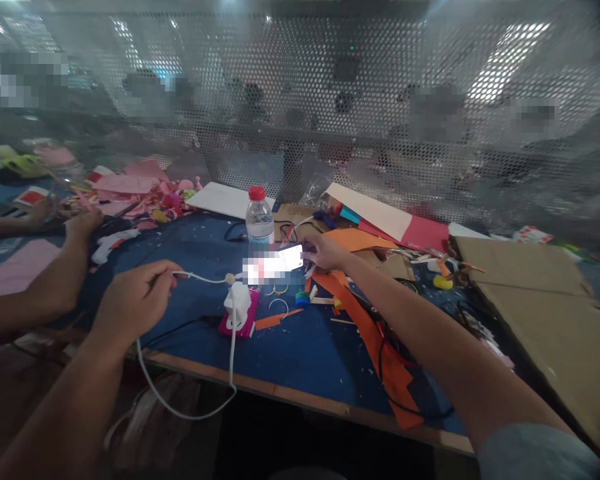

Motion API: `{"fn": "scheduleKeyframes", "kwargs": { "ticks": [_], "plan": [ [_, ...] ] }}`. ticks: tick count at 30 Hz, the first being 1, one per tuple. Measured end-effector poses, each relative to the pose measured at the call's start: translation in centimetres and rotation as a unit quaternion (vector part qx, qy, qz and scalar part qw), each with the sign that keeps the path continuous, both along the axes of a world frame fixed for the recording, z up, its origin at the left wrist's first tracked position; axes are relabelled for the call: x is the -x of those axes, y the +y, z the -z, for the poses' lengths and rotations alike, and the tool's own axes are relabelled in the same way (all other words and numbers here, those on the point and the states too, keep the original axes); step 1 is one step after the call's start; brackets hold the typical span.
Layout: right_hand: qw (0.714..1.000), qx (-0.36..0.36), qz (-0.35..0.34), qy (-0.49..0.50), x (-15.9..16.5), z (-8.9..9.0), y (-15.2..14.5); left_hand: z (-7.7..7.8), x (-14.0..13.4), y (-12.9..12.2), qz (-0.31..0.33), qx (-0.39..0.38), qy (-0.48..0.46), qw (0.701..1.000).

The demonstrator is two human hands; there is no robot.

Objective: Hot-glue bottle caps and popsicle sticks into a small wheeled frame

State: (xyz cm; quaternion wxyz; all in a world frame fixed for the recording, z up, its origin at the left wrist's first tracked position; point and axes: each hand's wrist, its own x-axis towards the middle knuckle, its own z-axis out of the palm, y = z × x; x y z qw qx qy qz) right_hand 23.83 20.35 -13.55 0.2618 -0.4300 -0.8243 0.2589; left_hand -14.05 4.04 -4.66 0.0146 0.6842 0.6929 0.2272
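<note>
- Key relation: the phone (pixel 283 262) lies to the right of the left hand (pixel 135 300) and farther from the front edge of the surface (pixel 180 245), its left end facing that hand; the cable (pixel 200 277) bridges the gap between them.
- Long axis: the phone extends crosswise, roughly along the front edge, its right end slightly farther back.
- Location: the phone is near the middle of the surface, in front of the bottle (pixel 260 217) and behind the charger (pixel 237 300), which stands on the socket (pixel 253 320). Whether it rests on the surface or is held just above it cannot be told.
- Nearer hand: the right hand (pixel 325 252), in contact with the phone; the left is well apart from it.
- Right grip: thumb and fingers pinch the phone's right end. The forearm crosses the surface diagonally from the right part of the front edge, above the orange strip (pixel 353 320).
- Left grip: thumb and forefinger pinch the cable, remaining fingers curled; the hand is over the left part of the front edge, fingertips directed right.
- Cable course: one length runs right from the left fingertips toward the phone's left end, where blur hides whether it is seated; another hangs in a loop past the front edge, between charger and left hand.
</note>
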Motion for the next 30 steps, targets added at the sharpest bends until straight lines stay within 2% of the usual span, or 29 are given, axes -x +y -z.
{"fn": "scheduleKeyframes", "kwargs": {
  "ticks": [3, 7, 10, 13, 16, 19, 23, 26, 30],
  "plan": [
    [1.000, -0.003, 0.008, 0.010, 0.3, 0.4, 0.2, -0.6, -0.7, -0.7, -0.003, 0.030, 0.013, 0.999],
    [1.000, -0.007, 0.011, 0.020, 0.8, 0.6, 0.5, -0.9, -1.5, -1.4, 0.020, 0.001, 0.040, 0.999],
    [1.000, -0.012, 0.003, 0.022, 0.8, 0.4, 0.2, -1.2, -2.3, -2.2, 0.048, -0.052, 0.057, 0.996],
    [1.000, -0.020, -0.009, 0.014, 0.5, -0.1, -0.5, -2.0, -3.8, -3.5, 0.082, -0.140, 0.060, 0.985],
    [1.000, -0.028, -0.014, -0.004, 0.3, -0.5, -1.1, -3.0, -5.7, -5.4, 0.132, -0.202, 0.054, 0.969],
    [0.999, -0.038, -0.010, -0.017, 0.4, -0.3, -1.4, -3.1, -8.0, -7.7, 0.209, -0.222, 0.028, 0.952],
    [0.998, -0.055, -0.004, -0.028, 0.5, 0.2, -1.5, -1.1, -11.6, -10.5, 0.368, -0.196, 0.002, 0.909],
    [0.997, -0.063, -0.008, -0.034, 0.3, 0.3, -1.6, 1.2, -14.3, -11.8, 0.475, -0.201, -0.012, 0.857],
    [0.997, -0.069, -0.005, -0.030, -0.1, -0.2, -2.1, 3.8, -16.6, -12.3, 0.498, -0.104, -0.018, 0.861]
  ]
}}
